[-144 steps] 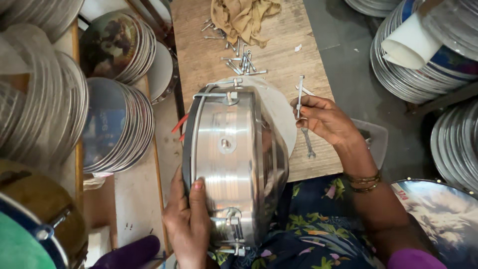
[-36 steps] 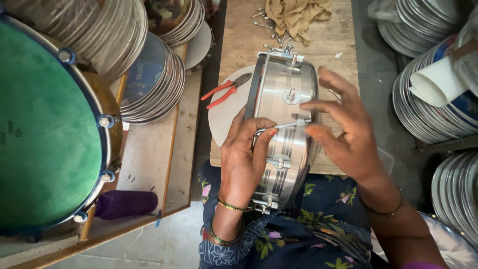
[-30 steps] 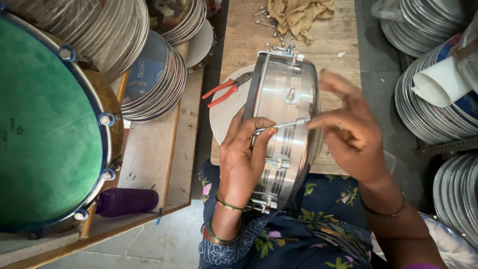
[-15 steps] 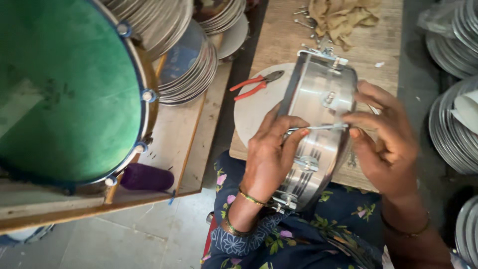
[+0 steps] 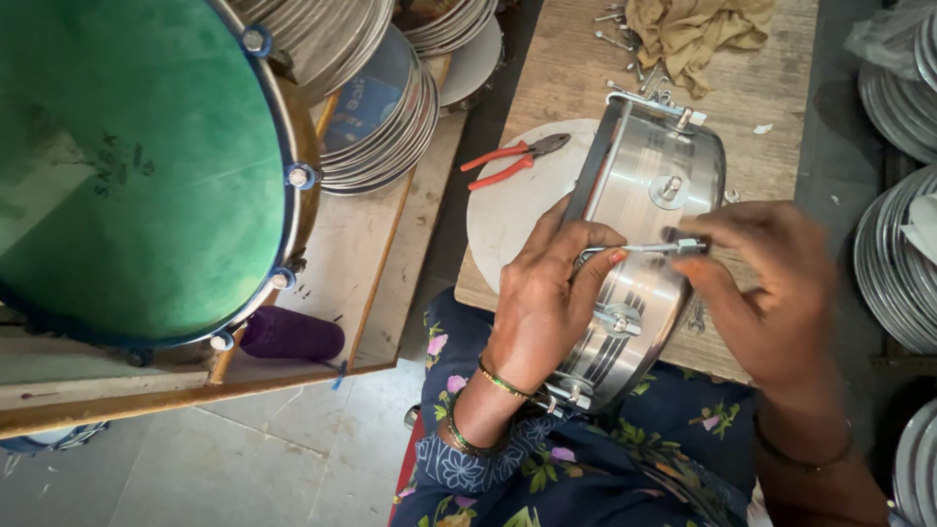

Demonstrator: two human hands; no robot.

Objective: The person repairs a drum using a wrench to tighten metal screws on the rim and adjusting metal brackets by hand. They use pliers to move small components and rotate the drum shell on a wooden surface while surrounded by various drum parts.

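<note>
Drum shell (image 5: 639, 244), polished steel, stands on edge against our lap at the near edge of the wooden table (image 5: 566, 68), partly over a round white drumhead (image 5: 512, 210).

Green-headed drum (image 5: 127, 166), blue-rimmed, large, upper left, tilted on a wooden shelf (image 5: 390, 293).

Stacks of metal discs (image 5: 386, 112) beside it; more stacks (image 5: 893, 263) at the right edge.

Tan cloth (image 5: 698, 29), crumpled, far end of table.

Left hand (image 5: 547, 293): grip closed, thumb and fingers pinching a slim metal tension rod (image 5: 634, 249) laid across the shell's side.

Right hand (image 5: 771, 283): fingertips closed on the rod's other end, against the shell.

Purple cylinder (image 5: 291, 335), lying under the green drum.

Red-handled pliers (image 5: 512, 161), lying on the white drumhead, just beside the shell.

Loose screws (image 5: 615, 24), scattered near the cloth.
</note>
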